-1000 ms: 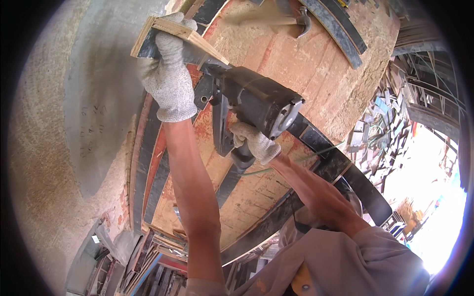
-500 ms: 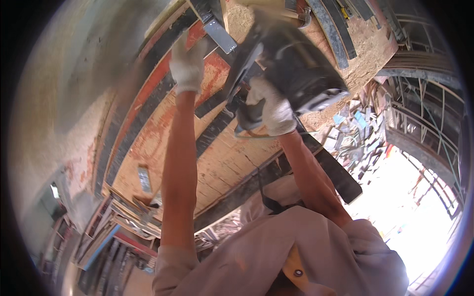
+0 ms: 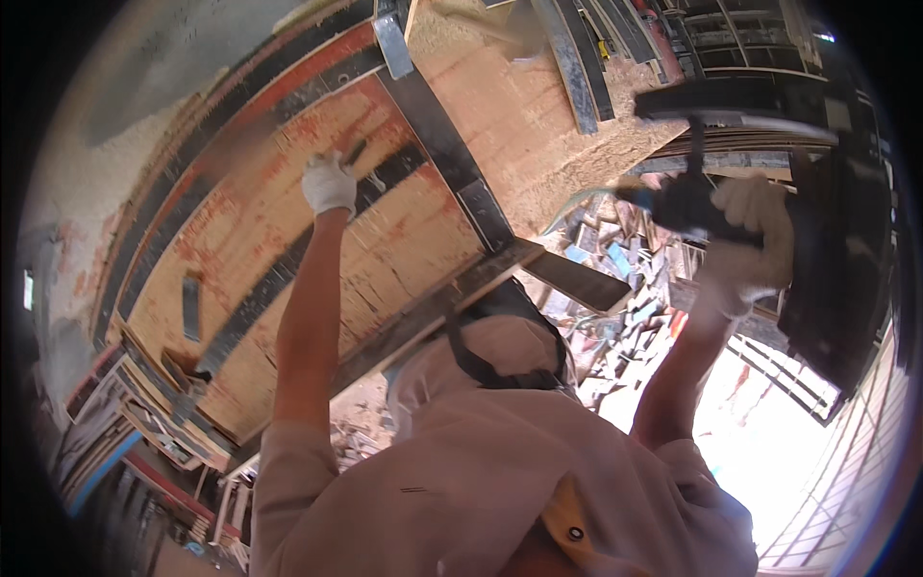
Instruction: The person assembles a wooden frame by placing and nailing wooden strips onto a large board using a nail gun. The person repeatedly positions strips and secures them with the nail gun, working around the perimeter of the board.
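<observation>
My right hand (image 3: 755, 231), in a pale glove, is raised at the right and wrapped round the handle of a bulky black nail gun (image 3: 836, 212), which is blurred by motion. A thin pale green hose (image 3: 577, 204) shows near the tool. My left hand (image 3: 330, 185), in a white glove, hovers over or rests on the plywood panel (image 3: 288, 159); I cannot tell which. Its fingers are closed on a small dark piece (image 3: 356, 151). Black strips frame and cross the panel, among them a long diagonal strip (image 3: 264, 298) near my left forearm.
A short dark block (image 3: 191, 308) lies on the panel's left part. Long dark strips (image 3: 562, 62) and a hammer-like tool (image 3: 524, 43) lie at the far side. Wood offcuts (image 3: 615, 317) are heaped below on the right. A dark board (image 3: 577, 281) juts from the near edge.
My right hand has swung the nail gun from over the panel out to the right. My left hand has come nearer from the far strips. The view has shifted, showing more of the panel.
</observation>
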`<control>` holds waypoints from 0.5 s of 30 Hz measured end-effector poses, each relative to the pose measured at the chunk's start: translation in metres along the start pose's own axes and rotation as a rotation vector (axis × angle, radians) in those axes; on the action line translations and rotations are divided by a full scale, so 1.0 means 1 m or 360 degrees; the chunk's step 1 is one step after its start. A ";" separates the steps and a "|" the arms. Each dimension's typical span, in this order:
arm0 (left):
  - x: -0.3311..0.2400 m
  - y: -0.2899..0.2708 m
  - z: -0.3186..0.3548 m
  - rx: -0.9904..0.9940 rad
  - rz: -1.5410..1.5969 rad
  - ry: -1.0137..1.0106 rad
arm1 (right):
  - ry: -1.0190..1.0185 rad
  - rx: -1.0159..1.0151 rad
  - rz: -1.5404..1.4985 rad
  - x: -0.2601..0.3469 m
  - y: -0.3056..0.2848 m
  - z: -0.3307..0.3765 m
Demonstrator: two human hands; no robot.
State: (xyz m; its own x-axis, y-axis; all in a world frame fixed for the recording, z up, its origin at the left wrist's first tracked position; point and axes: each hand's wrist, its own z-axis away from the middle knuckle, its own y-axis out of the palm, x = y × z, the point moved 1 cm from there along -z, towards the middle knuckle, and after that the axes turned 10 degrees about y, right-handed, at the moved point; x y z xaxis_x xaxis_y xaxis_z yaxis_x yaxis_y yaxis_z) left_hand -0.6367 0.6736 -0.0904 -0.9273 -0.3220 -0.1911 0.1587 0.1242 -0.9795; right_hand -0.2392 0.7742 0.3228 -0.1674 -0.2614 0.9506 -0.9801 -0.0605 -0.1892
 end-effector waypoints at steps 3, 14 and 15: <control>-0.059 -0.048 0.012 -0.0044 0.1095 -0.0653 | 0.0267 0.0209 0.0096 -0.015 -0.080 0.022; -0.220 0.118 0.192 0.0795 0.2062 -0.1012 | 0.2062 0.0857 0.0201 -0.240 -0.142 0.084; -0.234 0.092 0.168 0.0993 0.2230 -0.1337 | 0.2197 0.0908 0.0115 -0.262 -0.155 0.093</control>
State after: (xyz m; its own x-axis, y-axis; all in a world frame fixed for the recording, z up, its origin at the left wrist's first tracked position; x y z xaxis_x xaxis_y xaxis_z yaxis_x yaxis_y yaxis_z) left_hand -0.3477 0.6025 -0.1468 0.3929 -0.6777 -0.6216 0.8986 0.4265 0.1031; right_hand -0.0335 0.7626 0.0799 -0.4981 0.7930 0.3509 -0.8475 -0.5308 -0.0035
